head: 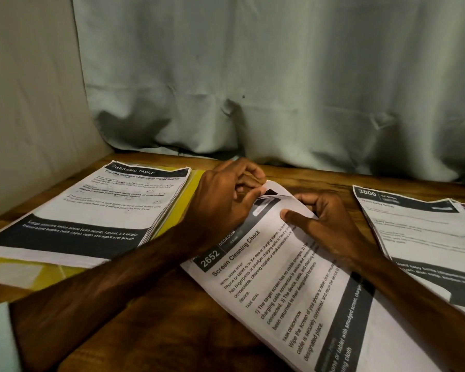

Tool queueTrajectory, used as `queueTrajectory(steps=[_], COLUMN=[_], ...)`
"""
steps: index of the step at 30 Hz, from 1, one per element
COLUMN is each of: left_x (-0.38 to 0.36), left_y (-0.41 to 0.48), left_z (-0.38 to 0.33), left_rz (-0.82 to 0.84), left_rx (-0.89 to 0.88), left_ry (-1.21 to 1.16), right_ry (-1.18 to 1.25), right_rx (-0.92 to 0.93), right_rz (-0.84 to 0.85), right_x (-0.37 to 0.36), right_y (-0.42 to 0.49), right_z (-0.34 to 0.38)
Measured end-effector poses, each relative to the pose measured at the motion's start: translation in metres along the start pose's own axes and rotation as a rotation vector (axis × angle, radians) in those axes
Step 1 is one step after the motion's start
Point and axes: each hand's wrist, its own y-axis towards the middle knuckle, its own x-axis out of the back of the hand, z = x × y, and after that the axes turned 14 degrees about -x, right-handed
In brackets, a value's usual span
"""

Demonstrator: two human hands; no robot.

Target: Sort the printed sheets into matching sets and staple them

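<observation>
A set of printed sheets headed "2652 Screen Cleaning Check" [293, 285] lies slanted in the middle of the wooden table. My left hand [223, 200] pinches the far top corner of this set, where the corner curls up. My right hand [322, 224] grips the same top edge from the right, thumb pressed on the top sheet. A thick stack headed "Dressing Table" [91, 210] lies at the left on a yellow folder [183, 200]. Another set headed "3800 Kitchen" [424, 237] lies at the right. No stapler is in view.
A pale cloth curtain [279, 89] hangs along the table's back edge and a beige wall [24, 116] closes the left side. Bare wood of the table [151, 312] shows at the front between my forearms.
</observation>
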Motion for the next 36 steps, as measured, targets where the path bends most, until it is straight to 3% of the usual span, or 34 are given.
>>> queueTrajectory(steps=[4, 21, 36], left_x=[-0.0001, -0.0017, 0.0029], left_y=[-0.0004, -0.0065, -0.0023], left_z=[-0.0033, 0.0034, 0.0014], left_rz=[-0.014, -0.021, -0.007], left_rx=[0.016, -0.207, -0.333], left_ry=[0.052, 0.321, 0.318], right_ry=[-0.028, -0.019, 0.003], right_rx=[0.008, 0.009, -0.026], right_rz=[0.025, 0.023, 0.021], right_x=[0.0014, 0.0022, 0.0047], right_y=[0.0015, 0.0004, -0.0017], right_z=[-0.0008, -0.0017, 0.0007])
